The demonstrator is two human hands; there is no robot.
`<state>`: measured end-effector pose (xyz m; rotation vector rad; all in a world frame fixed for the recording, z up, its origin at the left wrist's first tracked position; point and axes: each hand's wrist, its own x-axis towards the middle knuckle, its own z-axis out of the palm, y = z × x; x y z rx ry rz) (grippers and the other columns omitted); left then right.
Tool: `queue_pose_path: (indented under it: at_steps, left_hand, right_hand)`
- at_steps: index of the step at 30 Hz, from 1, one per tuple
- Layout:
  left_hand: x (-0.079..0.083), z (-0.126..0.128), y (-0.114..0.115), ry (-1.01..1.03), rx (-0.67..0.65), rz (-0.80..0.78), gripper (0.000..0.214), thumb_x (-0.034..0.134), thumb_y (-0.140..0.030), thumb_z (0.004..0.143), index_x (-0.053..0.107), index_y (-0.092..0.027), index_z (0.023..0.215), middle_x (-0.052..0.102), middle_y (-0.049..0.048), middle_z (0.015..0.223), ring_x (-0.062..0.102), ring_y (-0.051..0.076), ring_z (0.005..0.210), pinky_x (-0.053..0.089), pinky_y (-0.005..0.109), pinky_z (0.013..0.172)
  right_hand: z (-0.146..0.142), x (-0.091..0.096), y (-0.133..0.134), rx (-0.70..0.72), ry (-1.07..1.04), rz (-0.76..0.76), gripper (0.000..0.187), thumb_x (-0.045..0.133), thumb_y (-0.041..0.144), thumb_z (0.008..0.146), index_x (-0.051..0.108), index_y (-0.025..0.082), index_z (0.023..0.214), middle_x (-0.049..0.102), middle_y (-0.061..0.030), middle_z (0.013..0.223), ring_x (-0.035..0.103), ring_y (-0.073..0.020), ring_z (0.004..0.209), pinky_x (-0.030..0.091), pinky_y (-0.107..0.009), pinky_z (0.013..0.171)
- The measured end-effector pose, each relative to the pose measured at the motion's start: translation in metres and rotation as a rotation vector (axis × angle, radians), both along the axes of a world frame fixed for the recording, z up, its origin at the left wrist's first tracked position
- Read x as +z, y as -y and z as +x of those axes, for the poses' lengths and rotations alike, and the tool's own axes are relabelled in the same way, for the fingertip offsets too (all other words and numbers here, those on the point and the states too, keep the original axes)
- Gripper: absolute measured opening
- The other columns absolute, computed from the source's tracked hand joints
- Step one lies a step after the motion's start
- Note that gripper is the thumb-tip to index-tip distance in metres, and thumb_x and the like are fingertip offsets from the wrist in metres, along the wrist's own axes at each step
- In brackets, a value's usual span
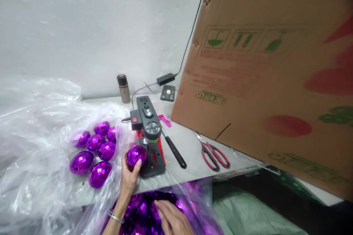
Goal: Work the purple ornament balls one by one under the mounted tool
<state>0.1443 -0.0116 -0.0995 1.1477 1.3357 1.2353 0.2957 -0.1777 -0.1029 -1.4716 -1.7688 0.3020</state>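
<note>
My left hand (129, 174) is wrapped round a shiny purple faceted egg (136, 154) and holds it against the base plate of a small black machine (149, 132) on the table. My right hand (172, 218) reaches down into a clear plastic bag of purple eggs (143, 209) at the table's front edge; its fingers lie among the eggs, and what they grip is hidden. Several more purple eggs (95, 152) lie on plastic sheeting to the left of the machine.
Red-handled scissors (213, 154) and a black-handled tool (173, 150) lie right of the machine. A big tilted cardboard box (270, 80) fills the right side. A grey canister (124, 88), a power adapter (165, 79) and a black remote (168, 93) sit by the wall.
</note>
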Motion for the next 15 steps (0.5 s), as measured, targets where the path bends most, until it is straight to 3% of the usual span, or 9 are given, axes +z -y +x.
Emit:
queue_pose_path:
  at_steps: [5, 10, 15]
  left_hand:
    - [0.0019, 0.0013, -0.0057, -0.025, -0.067, 0.055, 0.078, 0.080, -0.065, 0.080, 0.059, -0.020, 0.140, 0.066, 0.0157, 0.147, 0.060, 0.036, 0.141, 0.043, 0.051, 0.124]
    - [0.0014, -0.0002, -0.0099, 0.029, -0.012, 0.008, 0.065, 0.069, -0.069, 0.087, 0.066, -0.023, 0.133, 0.075, 0.0119, 0.135, 0.066, 0.036, 0.134, 0.049, 0.053, 0.120]
    - [-0.0020, 0.0031, -0.0060, 0.081, -0.024, 0.016, 0.071, 0.076, -0.065, 0.084, 0.062, -0.023, 0.140, 0.073, 0.0132, 0.140, 0.067, 0.036, 0.134, 0.051, 0.051, 0.118]
  right_hand:
    - [-0.0008, -0.0116, 0.0019, 0.037, 0.023, 0.047, 0.037, 0.049, 0.010, 0.103, 0.070, 0.024, 0.129, 0.083, -0.0060, 0.107, 0.082, -0.0170, 0.090, 0.065, -0.019, 0.083]
    - [0.0026, -0.0113, 0.0038, 0.051, 0.033, -0.019, 0.045, 0.043, 0.003, 0.100, 0.066, 0.022, 0.132, 0.082, -0.0070, 0.109, 0.082, -0.0179, 0.094, 0.065, -0.022, 0.087]
    - [0.0025, -0.0088, 0.0064, 0.047, 0.047, -0.008, 0.042, 0.045, 0.004, 0.101, 0.067, 0.023, 0.132, 0.082, -0.0065, 0.110, 0.082, -0.0179, 0.095, 0.065, -0.022, 0.088]
